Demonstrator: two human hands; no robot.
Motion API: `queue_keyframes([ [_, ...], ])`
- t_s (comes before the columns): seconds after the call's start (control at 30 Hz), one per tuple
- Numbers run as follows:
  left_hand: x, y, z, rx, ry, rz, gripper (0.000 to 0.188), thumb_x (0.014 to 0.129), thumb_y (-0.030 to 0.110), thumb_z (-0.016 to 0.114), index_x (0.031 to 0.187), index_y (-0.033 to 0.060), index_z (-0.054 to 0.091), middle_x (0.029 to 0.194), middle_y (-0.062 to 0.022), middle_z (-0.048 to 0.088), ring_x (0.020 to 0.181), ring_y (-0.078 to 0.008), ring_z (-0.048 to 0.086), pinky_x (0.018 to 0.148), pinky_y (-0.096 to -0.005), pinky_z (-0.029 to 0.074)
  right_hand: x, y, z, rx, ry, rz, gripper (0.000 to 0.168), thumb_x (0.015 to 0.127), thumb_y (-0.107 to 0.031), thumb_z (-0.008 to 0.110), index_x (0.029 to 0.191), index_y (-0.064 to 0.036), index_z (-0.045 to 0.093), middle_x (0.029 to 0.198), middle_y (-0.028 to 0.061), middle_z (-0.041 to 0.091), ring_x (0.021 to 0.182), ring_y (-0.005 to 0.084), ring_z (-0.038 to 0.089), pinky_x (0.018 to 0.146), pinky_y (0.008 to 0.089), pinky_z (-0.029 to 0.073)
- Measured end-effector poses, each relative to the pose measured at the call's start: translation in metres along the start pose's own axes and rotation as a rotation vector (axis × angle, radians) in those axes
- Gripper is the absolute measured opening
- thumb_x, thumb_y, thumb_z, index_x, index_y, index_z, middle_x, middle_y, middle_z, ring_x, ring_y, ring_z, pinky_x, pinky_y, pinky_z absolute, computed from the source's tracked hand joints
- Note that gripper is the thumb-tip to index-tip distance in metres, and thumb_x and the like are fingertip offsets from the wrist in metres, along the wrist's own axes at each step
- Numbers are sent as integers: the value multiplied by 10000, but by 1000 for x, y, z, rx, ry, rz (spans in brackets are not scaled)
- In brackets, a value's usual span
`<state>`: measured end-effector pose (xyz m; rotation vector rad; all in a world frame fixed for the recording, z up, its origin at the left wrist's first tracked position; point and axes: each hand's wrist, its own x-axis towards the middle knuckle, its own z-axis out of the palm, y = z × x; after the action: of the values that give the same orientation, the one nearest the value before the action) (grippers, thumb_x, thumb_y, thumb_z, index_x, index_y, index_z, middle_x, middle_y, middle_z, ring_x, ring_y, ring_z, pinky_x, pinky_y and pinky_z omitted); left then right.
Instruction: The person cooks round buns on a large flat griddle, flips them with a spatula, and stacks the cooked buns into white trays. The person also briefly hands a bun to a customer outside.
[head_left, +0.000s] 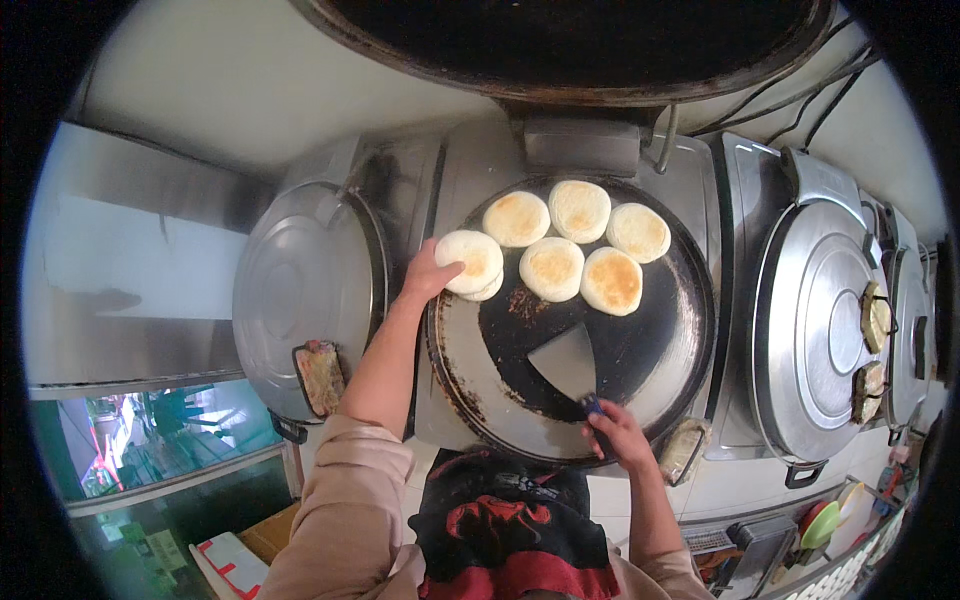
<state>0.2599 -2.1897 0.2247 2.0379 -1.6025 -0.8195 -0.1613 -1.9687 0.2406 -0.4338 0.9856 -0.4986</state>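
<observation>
My left hand (431, 274) grips a round pale flatbread (469, 259) at the left side of a round electric griddle (660, 360), thumb on top. Under that bread the edge of another shows; whether the hand holds this lower one too I cannot tell. Several more flatbreads (551, 268) with browned tops lie across the griddle's far half. My right hand (619, 433) holds the blue handle of a broad metal scraper (568, 364), its blade low over or on the griddle's dark middle. Brown crumbs (527, 304) lie near the breads.
The griddle's raised lid (570, 45) hangs beyond it. Lidded round griddles stand on the left (300, 285) and right (814, 330), with cloth-wrapped handles. Cables (810, 97) run along the wall. Coloured plates (821, 525) and trays sit on a rack at lower right.
</observation>
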Motion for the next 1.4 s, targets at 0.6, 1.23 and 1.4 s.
queue_keyframes([
  [0.6, -6, 154, 92, 82, 149, 362, 483, 965, 268, 495, 1363, 3, 429, 1378, -267, 446, 1301, -428, 410, 1101, -501, 307, 62, -110, 74, -526, 233, -547, 382, 938, -170, 602, 1274, -3, 530, 668, 46, 552, 537, 114, 548, 518, 293, 459],
  [1.23, 2, 225, 129, 314, -66, 622, 593, 871, 256, 641, 1377, 21, 442, 1446, -230, 375, 1368, -403, 333, 1132, -530, 260, 47, -102, 11, 102, 171, -238, 334, 940, -140, 621, 1247, -25, 560, 813, 47, 610, 553, 89, 533, 472, 239, 435],
  [1.4, 79, 209, 127, 366, -139, 561, 426, 852, 145, 602, 1243, -15, 548, 1298, -205, 510, 1213, -396, 459, 1041, -488, 354, 40, -55, -12, 278, 369, -190, 333, 940, -175, 609, 1239, -42, 546, 800, 58, 601, 524, 113, 536, 441, 250, 436],
])
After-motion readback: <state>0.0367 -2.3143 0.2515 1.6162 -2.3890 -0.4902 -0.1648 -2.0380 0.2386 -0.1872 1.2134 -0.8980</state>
